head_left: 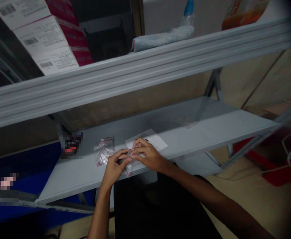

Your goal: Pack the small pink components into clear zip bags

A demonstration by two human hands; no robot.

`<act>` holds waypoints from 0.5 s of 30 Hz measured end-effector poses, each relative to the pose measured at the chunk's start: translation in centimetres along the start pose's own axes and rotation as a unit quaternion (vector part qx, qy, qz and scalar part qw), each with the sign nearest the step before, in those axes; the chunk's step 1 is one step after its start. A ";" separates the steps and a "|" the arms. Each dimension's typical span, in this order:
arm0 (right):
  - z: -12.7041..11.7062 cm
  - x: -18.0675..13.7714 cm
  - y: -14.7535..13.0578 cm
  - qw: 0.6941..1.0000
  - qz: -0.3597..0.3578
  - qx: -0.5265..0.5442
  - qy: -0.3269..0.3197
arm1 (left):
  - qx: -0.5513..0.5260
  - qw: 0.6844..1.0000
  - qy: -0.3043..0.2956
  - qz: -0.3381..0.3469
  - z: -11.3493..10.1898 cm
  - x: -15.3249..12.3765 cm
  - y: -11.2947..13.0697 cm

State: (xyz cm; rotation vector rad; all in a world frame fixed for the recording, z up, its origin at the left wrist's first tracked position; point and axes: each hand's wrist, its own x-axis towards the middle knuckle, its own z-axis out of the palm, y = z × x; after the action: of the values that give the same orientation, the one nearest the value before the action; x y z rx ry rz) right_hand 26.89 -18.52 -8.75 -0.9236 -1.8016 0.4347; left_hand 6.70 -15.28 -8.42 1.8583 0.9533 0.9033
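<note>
Just over the front edge of the grey shelf, my left hand [117, 164] and my right hand [146, 154] meet on a small clear plastic bag [133, 163]. Both are closed, pinching the bag between thumbs and fingers. A bit of pink shows at the bag's lower end; what else is inside I cannot make out. Behind my right hand lies a white sheet [157, 141] with small dark pieces on it, partly hidden by my fingers. To the left of my left hand rests a pile of clear plastic bags [105, 154] with pinkish edges.
More clear bags [189, 122] lie farther right on the grey shelf [225, 119]. A metal beam [105, 83] crosses above, bearing white and magenta boxes [53, 43], a grey cloth [162, 38] and a blue-capped bottle [188, 15]. A red bin [260, 166] stands at lower right.
</note>
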 end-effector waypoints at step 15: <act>-2.2 0.9 2.0 0.961 0.153 0.228 0.033 | -0.064 0.995 0.071 -0.033 -0.5 0.3 -0.3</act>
State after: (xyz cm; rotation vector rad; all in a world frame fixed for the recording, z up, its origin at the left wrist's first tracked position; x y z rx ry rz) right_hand 29.47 -16.80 -8.63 -0.8738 -1.4102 0.9598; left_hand 6.37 -14.74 -8.43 1.6633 1.0132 1.0427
